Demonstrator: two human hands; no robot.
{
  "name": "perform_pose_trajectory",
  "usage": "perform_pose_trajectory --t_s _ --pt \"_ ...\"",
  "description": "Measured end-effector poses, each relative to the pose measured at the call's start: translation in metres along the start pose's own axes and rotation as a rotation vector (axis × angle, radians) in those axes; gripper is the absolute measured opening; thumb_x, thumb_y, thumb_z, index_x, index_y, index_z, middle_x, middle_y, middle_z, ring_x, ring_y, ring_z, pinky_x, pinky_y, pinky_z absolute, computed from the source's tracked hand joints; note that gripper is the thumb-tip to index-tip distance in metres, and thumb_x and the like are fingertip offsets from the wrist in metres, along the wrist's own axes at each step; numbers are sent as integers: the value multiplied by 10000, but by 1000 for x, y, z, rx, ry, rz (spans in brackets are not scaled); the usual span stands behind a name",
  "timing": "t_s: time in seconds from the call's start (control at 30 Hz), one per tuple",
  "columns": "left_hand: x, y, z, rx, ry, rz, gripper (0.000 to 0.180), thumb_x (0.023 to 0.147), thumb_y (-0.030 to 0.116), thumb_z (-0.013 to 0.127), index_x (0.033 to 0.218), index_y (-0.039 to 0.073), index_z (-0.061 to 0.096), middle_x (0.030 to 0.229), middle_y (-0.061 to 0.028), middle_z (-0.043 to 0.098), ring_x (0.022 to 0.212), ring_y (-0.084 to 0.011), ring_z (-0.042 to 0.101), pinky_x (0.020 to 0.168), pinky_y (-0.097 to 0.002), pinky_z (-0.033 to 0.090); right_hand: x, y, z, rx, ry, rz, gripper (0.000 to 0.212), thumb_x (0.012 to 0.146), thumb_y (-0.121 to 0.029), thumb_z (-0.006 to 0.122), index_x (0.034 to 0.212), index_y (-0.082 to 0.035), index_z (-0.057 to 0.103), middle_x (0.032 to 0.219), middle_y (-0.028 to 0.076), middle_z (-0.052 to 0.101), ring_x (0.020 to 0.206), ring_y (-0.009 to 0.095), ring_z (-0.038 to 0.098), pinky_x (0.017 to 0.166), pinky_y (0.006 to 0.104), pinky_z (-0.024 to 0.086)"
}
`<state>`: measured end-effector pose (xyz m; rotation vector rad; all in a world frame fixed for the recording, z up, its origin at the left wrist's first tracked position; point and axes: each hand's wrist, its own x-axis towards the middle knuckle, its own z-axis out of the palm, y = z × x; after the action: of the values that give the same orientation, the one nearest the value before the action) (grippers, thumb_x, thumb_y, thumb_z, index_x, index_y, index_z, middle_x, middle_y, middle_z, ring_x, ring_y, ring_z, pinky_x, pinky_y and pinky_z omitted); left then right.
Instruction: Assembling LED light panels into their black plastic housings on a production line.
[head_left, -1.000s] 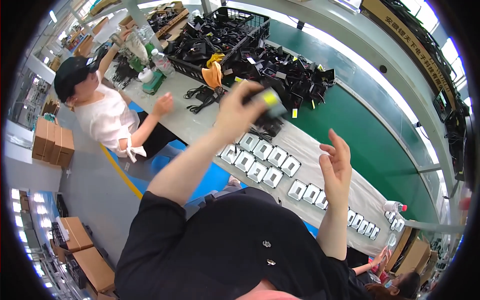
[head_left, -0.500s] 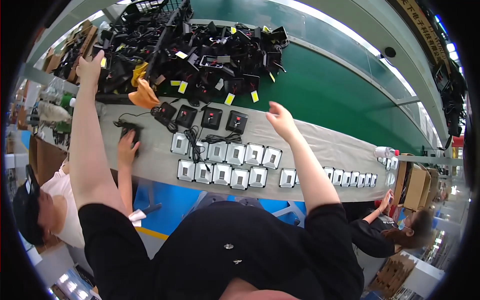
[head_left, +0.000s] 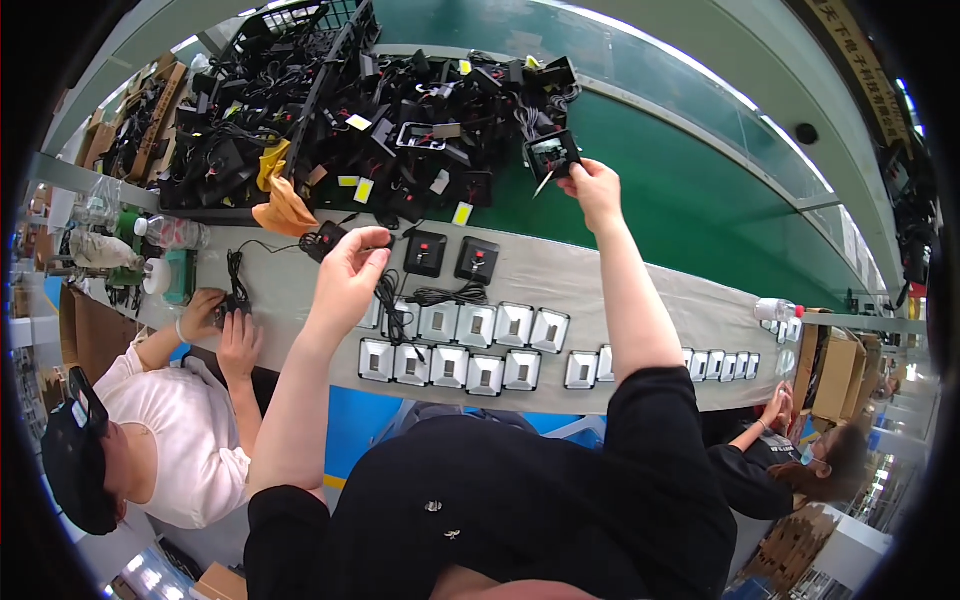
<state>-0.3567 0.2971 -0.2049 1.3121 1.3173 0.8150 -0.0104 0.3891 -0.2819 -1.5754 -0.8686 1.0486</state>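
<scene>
My right hand [head_left: 592, 190] pinches a black square floodlight housing [head_left: 553, 153] by its near right edge, with a pale strip hanging below it. It is held up over the green surface, beside the pile of black housings and cables [head_left: 420, 110]. My left hand [head_left: 348, 275] is above the grey table cover, thumb and fingers apart and nothing visible between them. It partly hides a black housing lying there. To its right, two more black housings [head_left: 426, 253] lie with red connectors showing. Nearer to me stand two rows of white-faced floodlight reflectors [head_left: 447, 366].
A black crate [head_left: 310, 100] full of housings stands at far left, an orange cloth [head_left: 286, 208] at its corner. At left, a co-worker's hands [head_left: 236, 340] work on a small black part. A second person [head_left: 790, 450] sits at right near a clear bottle [head_left: 772, 309].
My left hand has come from the far left crate to above the table's middle. My right hand, empty before, now holds a black floodlight housing and is farther forward.
</scene>
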Motion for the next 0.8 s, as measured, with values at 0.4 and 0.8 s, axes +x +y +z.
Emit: perform_pose_trajectory --t_s 0.4,0.8 --pt "-84 166 175 -750 -500 34 468 950 246 416 1375 92 294 1204 -88 499 1070 -184 535 842 -348 466 -226 -166 -128 127 -276 -294 224 863 -72 572 1056 39 590 798 65 653 669 98 620 604 207 490" --pt "-184 225 244 -572 -309 166 589 720 -60 441 1284 53 313 1148 -125 505 1032 -216 539 865 -325 454 -330 -193 -223 -414 -183 -789 331 670 -94 732 906 -19 512 840 107 550 760 235 568 633 324 458"
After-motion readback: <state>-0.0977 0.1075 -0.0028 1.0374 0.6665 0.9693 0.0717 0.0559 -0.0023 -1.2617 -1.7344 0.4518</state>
